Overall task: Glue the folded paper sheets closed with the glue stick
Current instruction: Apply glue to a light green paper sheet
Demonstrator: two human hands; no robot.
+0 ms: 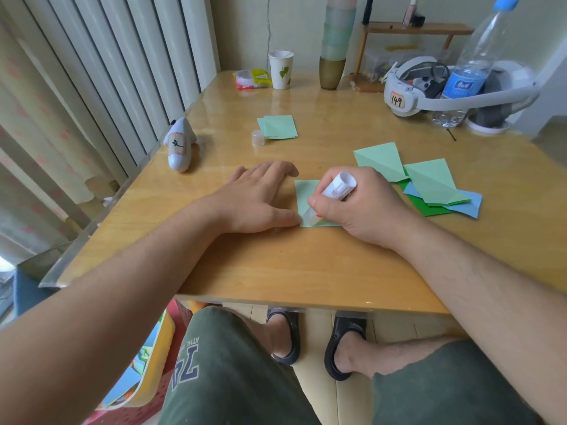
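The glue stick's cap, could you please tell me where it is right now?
In the head view the clear cap stands upright on the wooden table, beyond the left hand, just left of the small stack of light green folded sheets.

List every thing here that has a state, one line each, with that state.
glue stick: uncapped, tip down on the sheet
glue cap: off, standing upright on the table
light green sheet: flat, being glued
left hand: flat, pressing beside the sheet
right hand: grips the glue stick
water bottle: capped, upright
paper cup: upright
small folded stack: lying flat
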